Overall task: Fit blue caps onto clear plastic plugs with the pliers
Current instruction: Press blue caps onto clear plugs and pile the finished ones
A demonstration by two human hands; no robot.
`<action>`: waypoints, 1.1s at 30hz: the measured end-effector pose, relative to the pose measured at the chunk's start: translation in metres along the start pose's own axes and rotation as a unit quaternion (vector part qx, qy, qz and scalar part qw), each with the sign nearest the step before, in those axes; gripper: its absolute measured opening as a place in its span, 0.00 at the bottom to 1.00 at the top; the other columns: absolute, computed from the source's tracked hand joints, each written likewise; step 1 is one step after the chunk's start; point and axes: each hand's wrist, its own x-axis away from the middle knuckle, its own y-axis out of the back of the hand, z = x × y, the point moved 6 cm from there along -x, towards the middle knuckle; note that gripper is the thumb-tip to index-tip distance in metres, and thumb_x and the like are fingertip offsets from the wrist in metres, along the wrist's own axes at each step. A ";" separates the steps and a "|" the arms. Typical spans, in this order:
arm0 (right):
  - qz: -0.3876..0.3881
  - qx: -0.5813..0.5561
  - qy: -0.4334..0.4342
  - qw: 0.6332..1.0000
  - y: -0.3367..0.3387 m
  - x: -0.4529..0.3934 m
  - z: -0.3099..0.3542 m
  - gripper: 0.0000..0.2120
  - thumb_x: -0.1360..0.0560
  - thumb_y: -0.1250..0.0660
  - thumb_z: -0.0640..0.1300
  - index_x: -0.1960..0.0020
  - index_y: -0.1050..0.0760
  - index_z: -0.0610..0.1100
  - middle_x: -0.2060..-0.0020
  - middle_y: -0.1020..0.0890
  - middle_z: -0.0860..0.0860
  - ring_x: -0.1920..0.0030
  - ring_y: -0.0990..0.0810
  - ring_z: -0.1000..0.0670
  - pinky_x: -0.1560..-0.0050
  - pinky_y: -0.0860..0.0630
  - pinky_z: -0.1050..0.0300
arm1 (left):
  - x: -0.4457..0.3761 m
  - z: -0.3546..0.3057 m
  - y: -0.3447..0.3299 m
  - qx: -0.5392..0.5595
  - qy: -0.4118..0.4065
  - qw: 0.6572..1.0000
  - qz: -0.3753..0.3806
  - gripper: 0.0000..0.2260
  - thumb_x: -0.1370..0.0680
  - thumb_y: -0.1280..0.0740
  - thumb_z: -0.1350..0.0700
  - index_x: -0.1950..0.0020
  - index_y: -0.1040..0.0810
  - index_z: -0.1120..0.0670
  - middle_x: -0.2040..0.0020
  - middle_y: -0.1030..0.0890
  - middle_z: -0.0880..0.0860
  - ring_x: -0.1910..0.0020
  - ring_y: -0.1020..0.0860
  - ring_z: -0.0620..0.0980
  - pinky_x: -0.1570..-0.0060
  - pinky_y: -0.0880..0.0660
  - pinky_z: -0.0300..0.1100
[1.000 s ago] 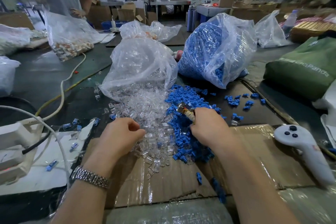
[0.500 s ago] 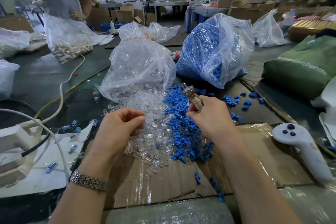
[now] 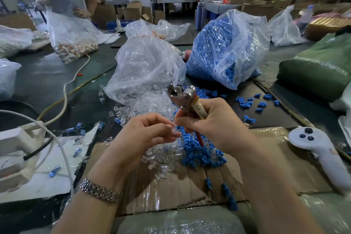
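Two hands meet at the centre of the frame above the bench [image 3: 47, 81]. The right hand [image 3: 214, 125] has its fingers curled around the handles of one pair of pliers [image 3: 187, 100], whose metal head points up and to the left with its jaws slightly apart. The left hand [image 3: 144, 137], with a metal watch band [image 3: 99, 192] at its wrist, pinches one small clear plug [image 3: 172, 127] between thumb and fingertips, just beside the right hand's fingers.

Below the hands lie two loose heaps on a sheet of cardboard [image 3: 180, 186]: clear plugs [image 3: 161, 159] left of centre, too many to count, and blue caps [image 3: 201, 154] right of centre, likewise uncountable. Three stray blue caps sit lower on the cardboard. Above the heaps stand two large plastic bags: one bag of clear plugs [image 3: 146, 66] at centre and one bag of blue caps [image 3: 224, 49] at upper right. One white controller [image 3: 322, 156] lies at right. A few finished blue-and-clear pieces [image 3: 55, 168] are scattered at left.
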 end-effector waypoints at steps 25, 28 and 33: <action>-0.021 0.048 0.031 0.998 0.003 0.002 0.004 0.02 0.25 0.24 0.39 0.55 0.16 0.45 0.61 0.14 0.53 0.57 0.15 0.53 0.48 0.17 0.53 | 0.008 -0.017 -0.012 0.050 -0.058 0.997 0.024 0.13 0.37 0.22 0.59 0.53 0.12 0.56 0.53 0.13 0.60 0.53 0.14 0.55 0.52 0.19 0.40; -0.042 0.046 0.016 0.998 0.004 0.004 0.008 0.07 0.24 0.27 0.48 0.55 0.18 0.45 0.62 0.16 0.51 0.60 0.17 0.52 0.54 0.18 0.57 | 0.010 -0.019 -0.011 0.051 -0.078 0.996 0.010 0.14 0.38 0.21 0.59 0.53 0.13 0.56 0.52 0.14 0.61 0.52 0.14 0.56 0.51 0.19 0.41; -0.041 -0.092 -0.088 0.991 0.009 0.010 0.008 0.25 0.25 0.36 0.62 0.54 0.20 0.39 0.61 0.16 0.48 0.60 0.16 0.48 0.51 0.16 0.51 | 0.012 -0.026 -0.005 0.098 -0.112 0.988 -0.033 0.13 0.41 0.21 0.58 0.57 0.13 0.54 0.54 0.14 0.59 0.53 0.15 0.54 0.51 0.18 0.41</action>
